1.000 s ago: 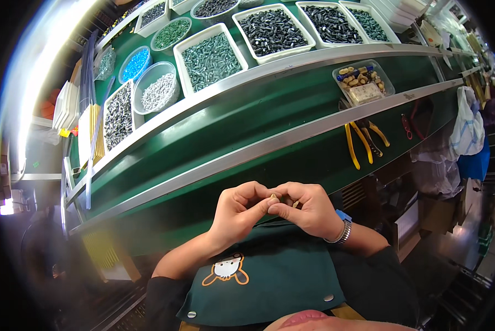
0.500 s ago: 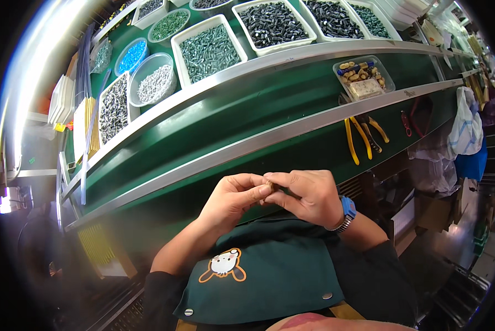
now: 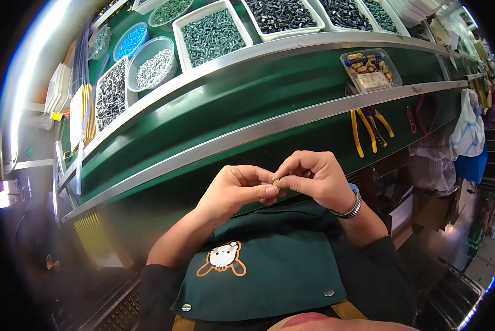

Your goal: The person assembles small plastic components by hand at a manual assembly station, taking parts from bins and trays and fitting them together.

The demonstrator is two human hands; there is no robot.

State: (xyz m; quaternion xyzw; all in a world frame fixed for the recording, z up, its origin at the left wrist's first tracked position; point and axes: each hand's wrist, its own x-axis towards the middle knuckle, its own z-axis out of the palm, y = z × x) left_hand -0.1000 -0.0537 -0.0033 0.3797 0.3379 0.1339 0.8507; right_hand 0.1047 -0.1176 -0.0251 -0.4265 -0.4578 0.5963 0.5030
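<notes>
Close in front of my apron, both hands meet over a small tan peanut [image 3: 277, 183]. My left hand [image 3: 238, 187] pinches it between thumb and forefinger, the other fingers curled underneath. From the other side my right hand [image 3: 313, 175] grips it with thumb and fingertips, the wrist wearing a metal-band watch. Fingers cover most of the peanut. Beyond the right hand, a clear plastic box [image 3: 392, 59] on the green bench holds several more peanuts, a blue item and a pale block.
Yellow-handled pliers [image 3: 358, 135] lie right of my hands, with a small red-handled tool [image 3: 411, 119] further right. Metal rails [image 3: 231, 132] cross the green bench. Behind stand white trays [image 3: 249, 39] of dark and green small parts and round tubs [image 3: 174, 66] of silver and blue ones.
My right hand has turned and lifted slightly, its fingers now more bent and the watch face rotated away. More of the peanut shows between the fingertips. The view has shifted a little.
</notes>
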